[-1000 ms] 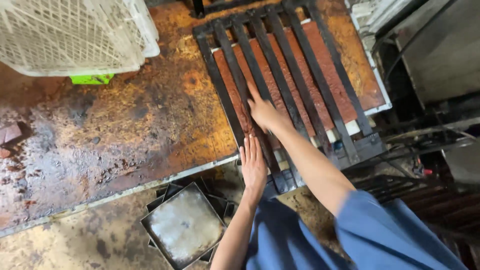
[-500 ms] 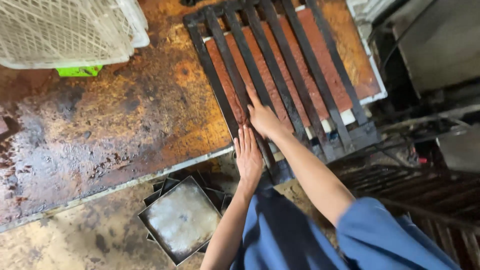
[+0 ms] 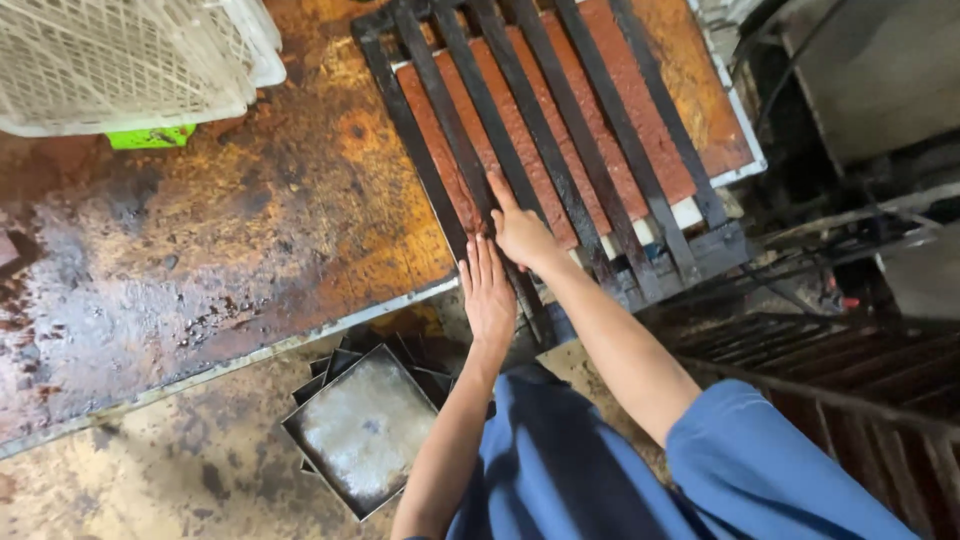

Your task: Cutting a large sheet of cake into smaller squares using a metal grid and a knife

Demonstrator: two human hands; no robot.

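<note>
A black metal frame (image 3: 560, 150) of several long bars lies across reddish-brown strips (image 3: 520, 135) on a rusty, greasy metal table (image 3: 250, 220). My right hand (image 3: 522, 232) rests flat on the near part of the frame, fingers pointing up along a bar, holding nothing. My left hand (image 3: 489, 290) lies just below it, palm down on the frame's near end at the table edge, fingers together and stretched out. Both arms come from blue sleeves at the bottom.
A white plastic lattice crate (image 3: 120, 60) stands at the table's far left on a green object (image 3: 150, 136). A stack of square metal trays (image 3: 365, 432) sits on the floor below the table edge. Dark metal racks (image 3: 840, 370) stand at the right.
The view has shifted slightly; both hands stay flat on the near end of the frame, almost where they were.
</note>
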